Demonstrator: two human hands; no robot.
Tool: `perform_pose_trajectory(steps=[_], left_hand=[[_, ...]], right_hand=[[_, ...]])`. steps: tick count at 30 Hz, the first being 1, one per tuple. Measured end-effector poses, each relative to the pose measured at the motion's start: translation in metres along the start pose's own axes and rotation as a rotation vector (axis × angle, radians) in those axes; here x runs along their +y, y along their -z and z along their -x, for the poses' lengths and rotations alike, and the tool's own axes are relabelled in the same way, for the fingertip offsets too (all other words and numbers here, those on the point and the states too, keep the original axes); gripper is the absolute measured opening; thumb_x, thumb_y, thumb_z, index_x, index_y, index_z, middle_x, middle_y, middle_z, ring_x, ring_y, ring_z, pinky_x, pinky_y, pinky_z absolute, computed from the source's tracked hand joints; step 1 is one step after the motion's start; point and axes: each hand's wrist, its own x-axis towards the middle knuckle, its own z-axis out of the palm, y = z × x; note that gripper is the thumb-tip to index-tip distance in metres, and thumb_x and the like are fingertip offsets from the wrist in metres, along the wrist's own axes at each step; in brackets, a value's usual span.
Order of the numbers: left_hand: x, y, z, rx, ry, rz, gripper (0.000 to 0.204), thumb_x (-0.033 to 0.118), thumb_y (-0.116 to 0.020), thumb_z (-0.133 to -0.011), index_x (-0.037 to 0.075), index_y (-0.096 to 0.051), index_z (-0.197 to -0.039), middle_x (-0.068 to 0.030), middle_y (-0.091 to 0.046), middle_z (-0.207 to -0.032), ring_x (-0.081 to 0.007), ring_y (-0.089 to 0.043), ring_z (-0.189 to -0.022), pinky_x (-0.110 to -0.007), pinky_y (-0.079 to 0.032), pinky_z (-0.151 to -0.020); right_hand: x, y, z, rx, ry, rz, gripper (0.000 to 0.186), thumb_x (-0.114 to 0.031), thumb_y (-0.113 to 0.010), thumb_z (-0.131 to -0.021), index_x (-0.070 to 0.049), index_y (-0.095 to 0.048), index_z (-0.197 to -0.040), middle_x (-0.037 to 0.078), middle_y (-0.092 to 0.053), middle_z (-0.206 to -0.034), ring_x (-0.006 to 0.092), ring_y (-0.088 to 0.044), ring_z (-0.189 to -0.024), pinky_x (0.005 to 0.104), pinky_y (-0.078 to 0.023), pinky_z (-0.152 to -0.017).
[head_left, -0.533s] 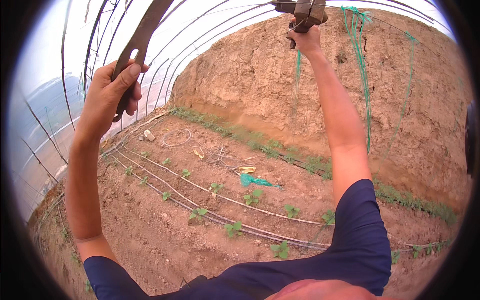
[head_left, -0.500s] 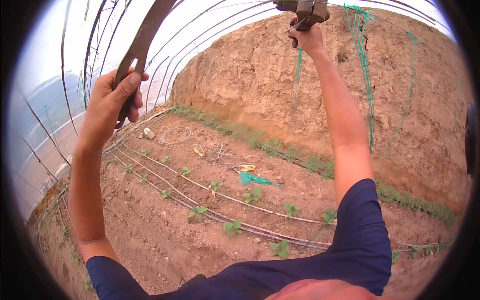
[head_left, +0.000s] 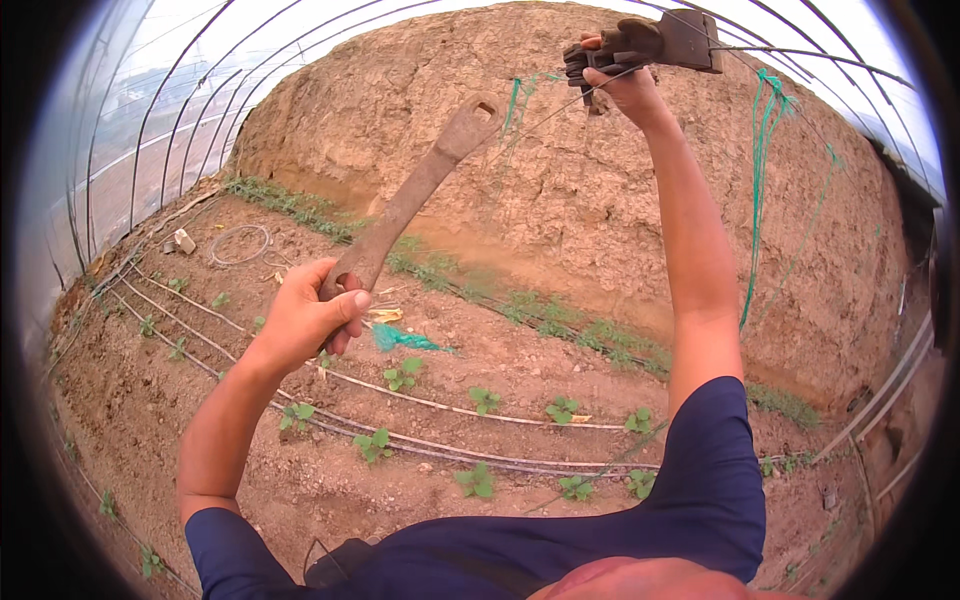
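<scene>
One metal bar (head_left: 408,203) is clasped by the closed left hand (head_left: 308,315), one dark metal tool (head_left: 690,40) by the raised, curled right hand (head_left: 630,92), steady holding seemingly being required.

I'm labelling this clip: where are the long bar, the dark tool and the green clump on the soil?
Long bar (head_left: 407,197), head view: middle of its shaft.
Dark tool (head_left: 640,40), head view: its rounded middle.
Green clump (head_left: 400,339), head view: near its middle.
</scene>
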Motion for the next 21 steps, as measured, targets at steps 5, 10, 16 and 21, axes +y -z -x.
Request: perform_pose_trajectory(steps=[5,10,16,21], left_hand=[[0.032,0.021,-0.078,-0.129,-0.114,0.015,0.032,0.021,-0.081,-0.087,0.008,-0.052,-0.085,-0.0018,-0.059,-0.061,-0.0086,-0.057,-0.047,-0.023,-0.042,-0.041],[0.085,0.055,-0.138,-0.182,-0.31,-0.155,0.035,0.025,-0.081,-0.086,0.009,-0.051,-0.08,-0.0006,-0.057,-0.059,-0.0055,-0.054,-0.046,-0.021,-0.041,-0.042],[0.102,0.06,-0.162,-0.303,-0.365,-0.205,0.041,0.028,-0.084,-0.081,0.01,-0.048,-0.083,0.0012,-0.053,-0.058,-0.0056,-0.05,-0.041,-0.021,-0.039,-0.037],[0.072,0.047,-0.16,-0.372,-0.268,0.105,0.044,0.023,-0.083,-0.082,0.003,-0.053,-0.108,-0.0009,-0.056,-0.065,-0.0073,-0.051,-0.042,-0.022,-0.04,-0.037]], right_hand=[[-0.015,0.005,-0.002,-0.092,-0.077,0.08,0.044,-0.012,-0.079,-0.087,-0.009,-0.063,-0.128,0.01,-0.051,-0.15,0.0211,-0.051,-0.135,0.035,-0.044,-0.11],[-0.036,0.009,-0.005,-0.172,-0.211,0.164,0.047,-0.018,-0.082,-0.085,-0.012,-0.064,-0.128,0.006,-0.057,-0.142,0.0205,-0.056,-0.128,0.0363,-0.047,-0.11],[-0.047,0.004,0.002,-0.207,-0.178,0.095,0.047,-0.007,-0.077,-0.086,-0.012,-0.062,-0.13,0.003,-0.065,-0.122,0.0155,-0.061,-0.116,0.035,-0.052,-0.1],[-0.05,-0.001,0.0,-0.103,-0.251,0.222,0.046,-0.005,-0.076,-0.086,-0.012,-0.063,-0.129,0.005,-0.067,-0.122,0.0163,-0.063,-0.114,0.0325,-0.052,-0.102]])
